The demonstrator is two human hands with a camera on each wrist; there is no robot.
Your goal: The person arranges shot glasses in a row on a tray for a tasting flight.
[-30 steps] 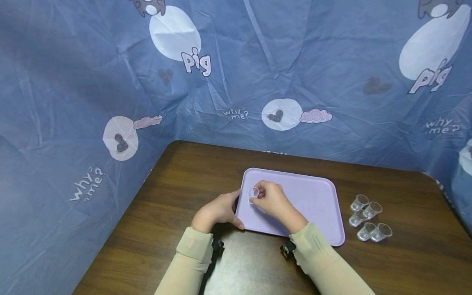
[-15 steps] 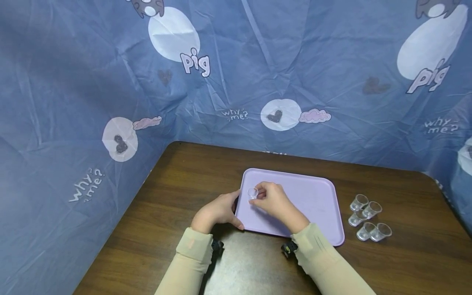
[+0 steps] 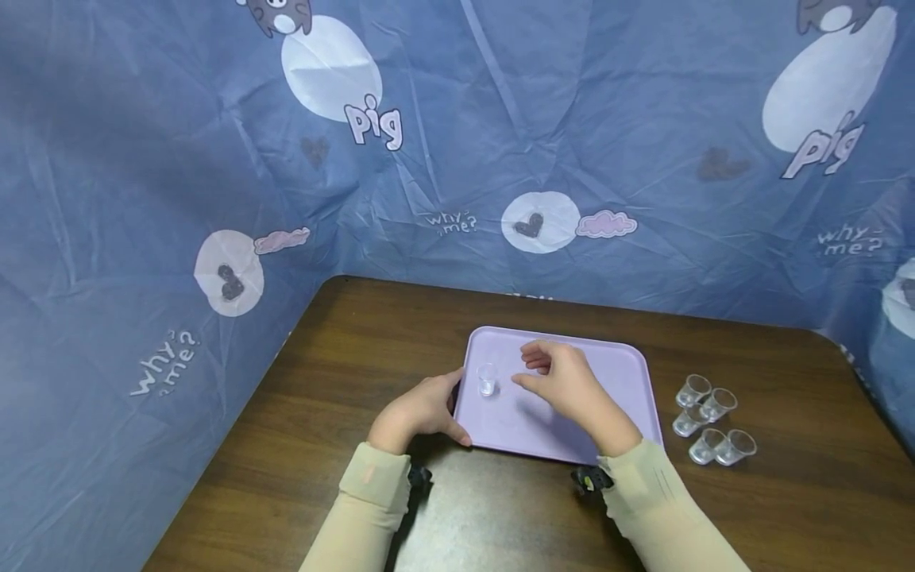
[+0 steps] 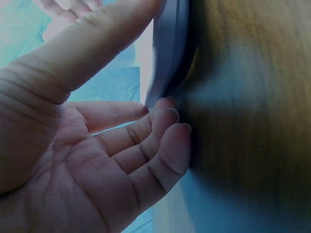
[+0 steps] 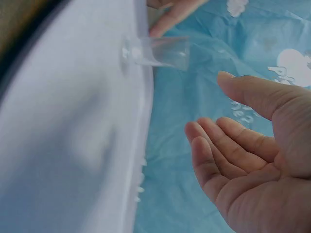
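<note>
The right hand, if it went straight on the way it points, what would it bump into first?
The right hand would probably meet the small, clear, round cup standing on the pale purple, rectangular tray. Height is hard to judge, so the hand might pass over the rim.

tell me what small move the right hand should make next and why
I'd probably swing the right hand toward the five cups on the table beside the tray: that hand holds nothing, and a single cup stands upright on the tray, clear of it.
</note>
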